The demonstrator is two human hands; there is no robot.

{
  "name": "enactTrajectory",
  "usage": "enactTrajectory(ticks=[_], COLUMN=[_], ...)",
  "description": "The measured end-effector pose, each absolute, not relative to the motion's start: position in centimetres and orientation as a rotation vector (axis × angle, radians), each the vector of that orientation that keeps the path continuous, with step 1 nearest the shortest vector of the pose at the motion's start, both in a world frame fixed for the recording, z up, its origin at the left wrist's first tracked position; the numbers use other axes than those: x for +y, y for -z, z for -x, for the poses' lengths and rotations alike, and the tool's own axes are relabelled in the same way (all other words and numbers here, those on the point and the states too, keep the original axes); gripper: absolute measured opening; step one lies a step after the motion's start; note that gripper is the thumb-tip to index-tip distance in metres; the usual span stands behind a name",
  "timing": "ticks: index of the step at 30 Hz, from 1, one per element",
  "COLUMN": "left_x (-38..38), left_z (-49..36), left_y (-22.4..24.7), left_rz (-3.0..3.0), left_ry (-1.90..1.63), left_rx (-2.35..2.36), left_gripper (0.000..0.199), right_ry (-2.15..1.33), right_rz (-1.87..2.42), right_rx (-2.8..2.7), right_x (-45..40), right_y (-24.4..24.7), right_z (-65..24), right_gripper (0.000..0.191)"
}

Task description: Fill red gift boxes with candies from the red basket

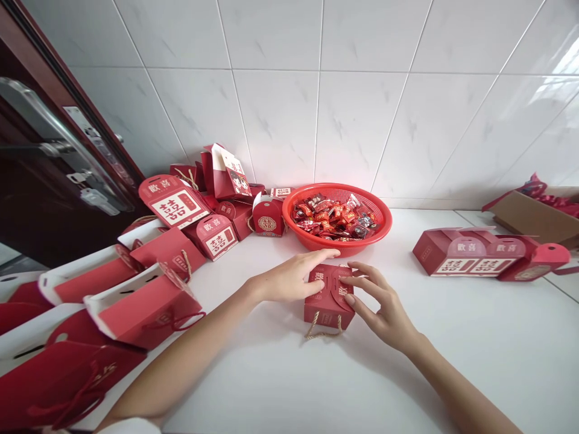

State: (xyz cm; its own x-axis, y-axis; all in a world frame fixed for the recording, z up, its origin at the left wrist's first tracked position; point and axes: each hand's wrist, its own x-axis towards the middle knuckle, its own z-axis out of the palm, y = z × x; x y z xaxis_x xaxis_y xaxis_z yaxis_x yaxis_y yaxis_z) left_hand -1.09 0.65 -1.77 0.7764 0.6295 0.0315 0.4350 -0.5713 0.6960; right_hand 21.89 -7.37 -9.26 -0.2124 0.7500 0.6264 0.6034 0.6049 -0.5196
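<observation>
A small red gift box (329,307) with a closed, overlapping top stands on the white tabletop in front of me. Twisted beige rope hangs from its near side. My left hand (296,277) rests against the box's left and top, thumb on the flap and fingers stretched along the far side. From the right, my right hand (377,301) touches the top flap and right edge with spread fingertips. Just behind the box is a red plastic basket (380,232) of wrapped candies (330,217).
Several red boxes (145,301), some open, crowd the left side and back left. Closed boxes (474,253) stand at the right, near a cardboard box (534,217). A tiled wall (362,120) runs behind; a dark door (54,181) is at the left.
</observation>
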Motion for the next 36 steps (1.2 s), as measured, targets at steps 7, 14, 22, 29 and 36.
enactTrajectory(ticks=[7,14,22,29,36], left_x=[1.1,-0.6,-1.9,-1.9,-1.1], left_z=[1.3,0.0,-2.6,-3.2,-3.4], left_y=[2.3,2.9,5.5,7.4,10.3], left_rz=[-2.173,-2.106,-1.923,-1.784,-1.747], left_ry=[-0.351,-0.499,-0.698,-0.842,-0.749], left_rx=[0.768,0.857,1.001,0.921,1.026], left_gripper=[0.054,0.046,0.05,0.048,0.034], right_ry=[-0.209,-0.069,0.131,0.25,0.527], right_rz=[1.108,1.114,1.323,1.529,1.796], right_rx=[-1.916,-1.851,-1.989,-1.8,-1.458], right_x=[-7.5,-7.9,-9.0,-8.0,-2.7], right_y=[9.1,8.6,8.5,8.1,10.6], right_z=[-21.8,-21.9,-21.3,-25.2,-32.3], right_gripper=[0.022,0.02,0.058,0.042,0.048])
